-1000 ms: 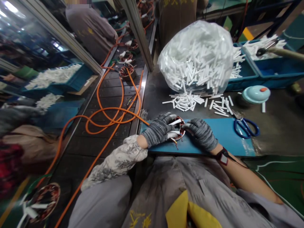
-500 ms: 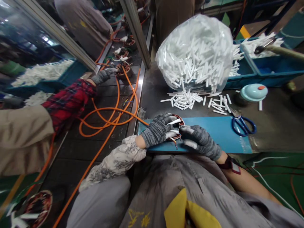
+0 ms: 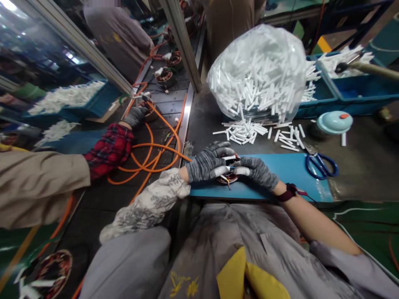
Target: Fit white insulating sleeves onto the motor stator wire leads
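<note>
A round copper-wound coil with white sleeves and thin coloured leads lies on the blue mat. My left hand, in a grey glove with pale fingertips, covers the coil's left side, its thumb and fingers closed on a white sleeve area. From the right, my right hand, gloved alike, has its fingertips pinched beside my left thumb at the middle of the coil, on what looks like a thin lead. The fingers hide much of the coil.
A clear bag of white tubes stands behind loose tubes. Blue-handled scissors and a light-blue lidded container are at right. A co-worker's gloved hand touches another coil at left, near orange hose loops.
My right hand has moved left and its fingers have closed near my left thumb. My left fingers have shifted slightly up. The co-worker's hand and a coil have moved down and left.
</note>
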A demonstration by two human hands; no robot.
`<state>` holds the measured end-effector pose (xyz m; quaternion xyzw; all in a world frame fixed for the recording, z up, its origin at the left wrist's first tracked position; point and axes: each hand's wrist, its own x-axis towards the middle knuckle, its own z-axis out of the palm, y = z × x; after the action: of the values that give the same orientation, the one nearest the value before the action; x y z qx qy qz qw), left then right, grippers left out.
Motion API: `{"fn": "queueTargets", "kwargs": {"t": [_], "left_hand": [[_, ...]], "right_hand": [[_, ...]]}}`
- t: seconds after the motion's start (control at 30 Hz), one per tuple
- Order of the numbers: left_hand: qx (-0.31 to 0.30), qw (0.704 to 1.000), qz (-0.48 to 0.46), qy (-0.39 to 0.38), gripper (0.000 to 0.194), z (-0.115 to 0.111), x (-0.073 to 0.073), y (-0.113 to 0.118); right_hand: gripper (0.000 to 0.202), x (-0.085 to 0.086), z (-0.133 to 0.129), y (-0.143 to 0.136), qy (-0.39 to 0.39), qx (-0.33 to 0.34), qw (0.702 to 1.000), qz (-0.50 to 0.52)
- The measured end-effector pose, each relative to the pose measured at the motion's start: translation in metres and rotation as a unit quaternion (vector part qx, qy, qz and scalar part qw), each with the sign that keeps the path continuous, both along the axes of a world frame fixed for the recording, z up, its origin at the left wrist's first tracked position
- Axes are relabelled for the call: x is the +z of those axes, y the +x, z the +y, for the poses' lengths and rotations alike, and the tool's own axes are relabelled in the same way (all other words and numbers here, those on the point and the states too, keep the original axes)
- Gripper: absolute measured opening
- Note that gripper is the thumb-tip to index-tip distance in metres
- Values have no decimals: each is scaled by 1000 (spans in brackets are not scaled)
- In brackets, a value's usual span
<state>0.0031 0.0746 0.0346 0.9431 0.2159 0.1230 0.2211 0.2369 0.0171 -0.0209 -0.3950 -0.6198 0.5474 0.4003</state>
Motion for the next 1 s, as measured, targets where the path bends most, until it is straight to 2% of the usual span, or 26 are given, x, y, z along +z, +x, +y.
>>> {"fn": "queueTargets", "kwargs": {"t": [0.13, 0.23, 0.3, 0.37, 0.43, 0.57, 0.67, 0.77, 0.83, 0.93, 1.0], "left_hand": [[6, 997, -23, -80, 33, 5, -1, -2], [40, 987, -44, -152, 41, -1, -4, -1], [53, 982, -50, -173, 46, -2, -4, 1], [44, 990, -21, -134, 44, 2, -1, 4], [27, 997, 39, -60, 40, 6, 6, 8], [23, 984, 172, 49, 40, 4, 18, 26], [18, 976, 208, 64, 39, -2, 16, 50], [31, 983, 170, 56, 46, -2, 13, 65], [76, 989, 111, 63, 53, 3, 15, 58], [136, 990, 15, 17, 74, 12, 21, 22], [99, 993, -1, -67, 98, 14, 20, -4]], "right_hand": [[26, -2, -3, -7, 46, -22, 998, -31], [25, 2, -7, -14, 108, -62, 988, -89], [26, 4, -9, -17, 138, -93, 976, -137], [26, 6, -8, -17, 155, -93, 970, -164], [25, 6, -7, -14, 155, -69, 973, -154], [30, 2, -6, -1, 93, -66, 991, -69], [34, -2, -4, 8, 5, -68, 997, 28], [33, -7, -4, 15, -34, -74, 994, 74], [35, -8, -9, 20, -43, -94, 993, 65], [35, -1, -23, 29, -17, -145, 989, 10], [33, 7, -33, 30, 25, -127, 991, -44]]}}
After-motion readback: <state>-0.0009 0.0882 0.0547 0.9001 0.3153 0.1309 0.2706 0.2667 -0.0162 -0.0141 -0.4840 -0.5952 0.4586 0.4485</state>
